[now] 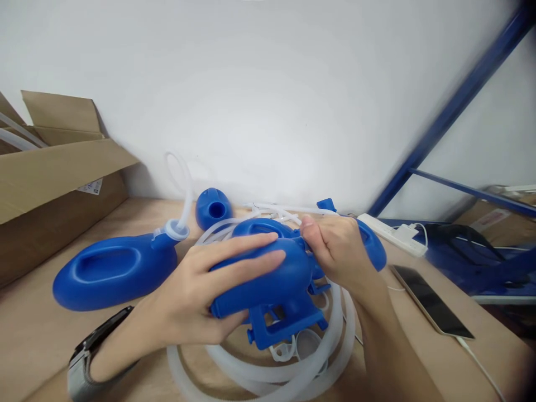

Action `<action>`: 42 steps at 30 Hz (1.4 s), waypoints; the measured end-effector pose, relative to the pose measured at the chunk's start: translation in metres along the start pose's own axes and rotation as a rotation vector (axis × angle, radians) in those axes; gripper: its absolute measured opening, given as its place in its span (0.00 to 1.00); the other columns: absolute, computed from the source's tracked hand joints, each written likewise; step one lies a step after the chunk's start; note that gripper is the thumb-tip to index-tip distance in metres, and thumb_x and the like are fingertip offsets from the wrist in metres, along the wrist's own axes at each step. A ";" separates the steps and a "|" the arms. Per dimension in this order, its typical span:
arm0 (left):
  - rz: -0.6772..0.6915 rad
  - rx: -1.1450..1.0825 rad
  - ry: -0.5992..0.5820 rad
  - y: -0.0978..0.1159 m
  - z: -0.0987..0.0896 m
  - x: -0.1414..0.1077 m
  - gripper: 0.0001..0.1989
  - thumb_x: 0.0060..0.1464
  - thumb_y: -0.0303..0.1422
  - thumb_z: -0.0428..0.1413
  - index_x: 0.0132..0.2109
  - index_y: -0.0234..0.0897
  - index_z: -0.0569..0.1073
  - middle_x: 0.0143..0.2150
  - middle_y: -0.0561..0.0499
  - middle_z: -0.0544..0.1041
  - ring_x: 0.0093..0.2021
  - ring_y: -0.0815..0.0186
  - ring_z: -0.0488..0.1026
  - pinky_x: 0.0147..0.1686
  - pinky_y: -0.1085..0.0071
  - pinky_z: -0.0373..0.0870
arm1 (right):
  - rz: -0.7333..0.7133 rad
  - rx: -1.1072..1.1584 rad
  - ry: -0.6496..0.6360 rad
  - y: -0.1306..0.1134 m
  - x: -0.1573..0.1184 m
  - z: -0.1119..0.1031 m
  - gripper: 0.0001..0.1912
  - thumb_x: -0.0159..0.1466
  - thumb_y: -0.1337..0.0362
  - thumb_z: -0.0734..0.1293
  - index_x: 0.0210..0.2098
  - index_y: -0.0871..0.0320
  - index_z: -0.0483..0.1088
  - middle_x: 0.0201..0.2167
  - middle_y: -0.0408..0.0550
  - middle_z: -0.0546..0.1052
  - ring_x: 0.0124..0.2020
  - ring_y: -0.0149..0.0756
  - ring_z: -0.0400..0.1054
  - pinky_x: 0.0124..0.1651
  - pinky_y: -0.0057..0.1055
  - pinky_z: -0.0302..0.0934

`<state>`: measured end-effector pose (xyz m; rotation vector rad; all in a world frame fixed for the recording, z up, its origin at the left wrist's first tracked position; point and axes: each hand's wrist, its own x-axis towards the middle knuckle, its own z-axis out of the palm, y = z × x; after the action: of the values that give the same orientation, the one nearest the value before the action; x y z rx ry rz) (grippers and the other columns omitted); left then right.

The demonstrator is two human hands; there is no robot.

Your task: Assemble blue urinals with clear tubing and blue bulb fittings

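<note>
My left hand (209, 279) is wrapped around the body of a blue plastic urinal bottle (268, 273), which it holds on its side above the table. My right hand (341, 245) is closed at the bottle's neck end, thumb up; its fingers hide the mouth and anything else in them. Below are blue plastic brackets (280, 329), partly covered by the bottle. Coils of clear ribbed tubing (268, 374) lie under both hands, with a clear round cap (307, 343) among them. Another blue urinal bottle (113, 268) lies at left, a tube rising from its white cap (177, 230).
An open cardboard box (62, 184) with tubing inside stands at left. More blue bottles, one with an open mouth (213, 209), lie by the wall. To the right are a power strip (393, 234), a phone (431, 301) on a cable and a blue metal frame (452, 111).
</note>
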<state>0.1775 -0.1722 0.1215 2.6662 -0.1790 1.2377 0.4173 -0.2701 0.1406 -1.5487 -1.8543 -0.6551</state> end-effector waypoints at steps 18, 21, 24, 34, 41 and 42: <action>0.390 0.269 -0.072 -0.023 0.006 -0.004 0.20 0.66 0.23 0.58 0.63 0.32 0.75 0.65 0.39 0.77 0.75 0.44 0.61 0.68 0.48 0.72 | 0.355 0.233 -0.210 -0.009 0.002 -0.006 0.28 0.77 0.56 0.52 0.20 0.53 0.52 0.16 0.42 0.64 0.19 0.31 0.58 0.29 0.34 0.49; 0.396 0.270 -0.053 -0.024 0.005 -0.003 0.19 0.66 0.23 0.58 0.62 0.30 0.75 0.65 0.38 0.77 0.73 0.45 0.64 0.67 0.51 0.73 | 0.447 0.286 -0.273 -0.009 0.002 -0.005 0.28 0.77 0.53 0.51 0.20 0.53 0.55 0.18 0.43 0.67 0.22 0.33 0.62 0.30 0.33 0.53; 0.260 0.167 -0.042 -0.027 0.000 -0.002 0.23 0.67 0.27 0.56 0.67 0.33 0.72 0.68 0.37 0.74 0.69 0.52 0.72 0.66 0.57 0.74 | 0.530 0.471 -0.296 -0.008 0.004 -0.004 0.29 0.78 0.48 0.52 0.22 0.53 0.59 0.21 0.43 0.69 0.25 0.35 0.65 0.33 0.32 0.58; -0.089 -0.045 0.116 -0.038 -0.010 -0.001 0.35 0.57 0.34 0.67 0.71 0.48 0.69 0.66 0.44 0.77 0.64 0.48 0.77 0.62 0.53 0.78 | 0.480 0.609 0.130 0.007 -0.005 -0.033 0.26 0.74 0.46 0.62 0.29 0.56 0.76 0.27 0.48 0.79 0.32 0.39 0.74 0.38 0.33 0.68; -0.095 0.004 0.124 -0.036 -0.013 -0.003 0.35 0.58 0.34 0.67 0.71 0.48 0.69 0.67 0.45 0.76 0.64 0.50 0.76 0.63 0.54 0.77 | 0.744 1.201 -0.472 0.008 0.005 -0.004 0.39 0.67 0.28 0.57 0.39 0.58 0.77 0.32 0.53 0.85 0.34 0.39 0.80 0.35 0.31 0.70; -0.078 0.021 0.118 -0.036 -0.013 -0.003 0.35 0.58 0.32 0.66 0.71 0.48 0.69 0.68 0.45 0.76 0.65 0.50 0.76 0.63 0.54 0.77 | 0.748 1.268 -0.453 0.005 0.007 -0.001 0.37 0.66 0.28 0.59 0.34 0.57 0.74 0.29 0.51 0.83 0.31 0.37 0.79 0.32 0.29 0.68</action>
<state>0.1729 -0.1346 0.1230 2.5809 -0.0445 1.3746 0.4217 -0.2648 0.1463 -1.2816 -1.2396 1.0898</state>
